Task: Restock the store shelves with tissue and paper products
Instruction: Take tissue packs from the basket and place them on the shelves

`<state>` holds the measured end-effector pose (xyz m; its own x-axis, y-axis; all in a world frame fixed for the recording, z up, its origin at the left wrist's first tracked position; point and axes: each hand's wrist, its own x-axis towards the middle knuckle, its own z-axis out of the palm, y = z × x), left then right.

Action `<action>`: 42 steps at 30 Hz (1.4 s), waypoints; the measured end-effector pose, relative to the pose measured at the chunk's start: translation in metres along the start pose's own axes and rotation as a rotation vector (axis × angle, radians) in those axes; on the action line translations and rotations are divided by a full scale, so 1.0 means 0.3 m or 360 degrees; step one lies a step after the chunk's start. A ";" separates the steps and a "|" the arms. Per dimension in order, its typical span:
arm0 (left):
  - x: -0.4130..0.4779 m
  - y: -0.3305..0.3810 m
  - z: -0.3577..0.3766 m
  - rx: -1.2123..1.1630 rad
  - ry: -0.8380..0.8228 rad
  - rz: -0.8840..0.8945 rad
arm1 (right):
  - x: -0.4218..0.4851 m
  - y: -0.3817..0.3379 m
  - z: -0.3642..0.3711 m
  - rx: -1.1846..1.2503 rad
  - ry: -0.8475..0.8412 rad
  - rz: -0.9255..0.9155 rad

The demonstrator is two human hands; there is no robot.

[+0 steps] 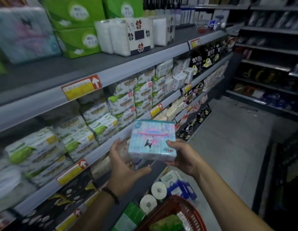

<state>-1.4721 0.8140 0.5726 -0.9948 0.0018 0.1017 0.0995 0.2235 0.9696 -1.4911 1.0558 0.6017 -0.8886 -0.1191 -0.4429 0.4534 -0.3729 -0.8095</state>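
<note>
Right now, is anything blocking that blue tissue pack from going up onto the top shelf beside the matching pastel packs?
Nothing visible does. The blue tissue pack is held in open air between the left hand and right hand. The top shelf shows a bare grey strip in front of the pastel packs.

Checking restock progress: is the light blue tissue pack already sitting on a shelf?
No, the light blue tissue pack is held in the air between the left hand and right hand, in front of the shelves.
</note>
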 end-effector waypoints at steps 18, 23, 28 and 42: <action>0.060 0.409 -0.118 -0.0361 0.0043 0.0063 | -0.151 -0.174 0.164 -0.0538 0.0522 -0.1018; 0.129 0.623 -0.266 0.0227 0.0060 0.0582 | -0.221 -0.432 0.268 -0.1352 0.0257 -0.1472; 0.194 0.829 -0.425 0.0763 0.0121 0.0867 | -0.238 -0.627 0.449 -0.1491 -0.0107 -0.1532; 0.454 1.122 -0.920 0.0531 0.0192 0.0869 | -0.024 -0.937 0.959 -0.1087 -0.0168 -0.1561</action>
<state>-1.5682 0.6206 0.9741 -0.7917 0.0959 0.6034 0.5590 0.5122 0.6520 -1.6320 0.8967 0.9434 -0.8627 -0.1440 0.4848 -0.5055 0.2145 -0.8357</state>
